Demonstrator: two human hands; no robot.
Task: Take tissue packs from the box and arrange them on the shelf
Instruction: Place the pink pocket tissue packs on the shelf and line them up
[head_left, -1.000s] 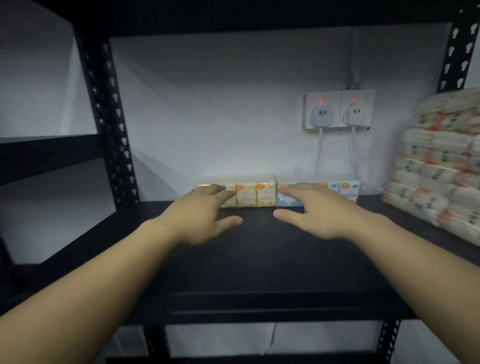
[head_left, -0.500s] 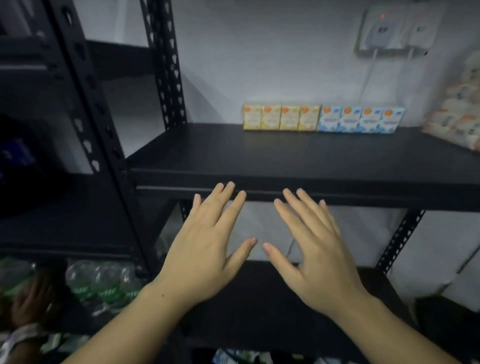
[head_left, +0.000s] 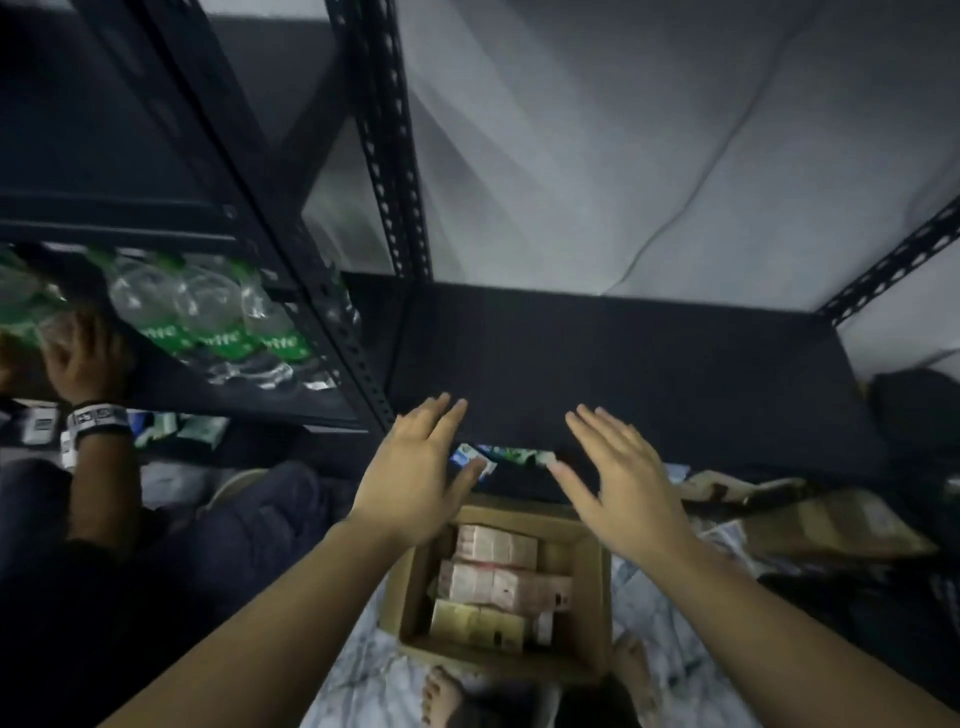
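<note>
A brown cardboard box (head_left: 589, 597) sits on the floor below me, with several wrapped tissue packs (head_left: 496, 582) stacked inside. My left hand (head_left: 415, 475) hovers over the box's far left corner, fingers straight and spread, holding nothing. My right hand (head_left: 618, 478) hovers over the far right corner in the same flat pose, also empty. Both hands are in front of a black shelf board (head_left: 649, 364) that carries nothing I can see. More small packs (head_left: 498, 457) show under that board between my hands.
A black slotted upright (head_left: 387, 171) stands left of the shelf. On the neighbouring rack lie green-labelled clear bottles (head_left: 208, 317), where another person's hand (head_left: 83, 358) with a wristband reaches. Crumpled paper and dark bags (head_left: 810, 525) lie right of the box. My bare feet (head_left: 441, 696) flank the box.
My view has dropped from the upper shelf with the row of packs to the floor box. Both hands pulled back from the shelf and came down, still flat and empty.
</note>
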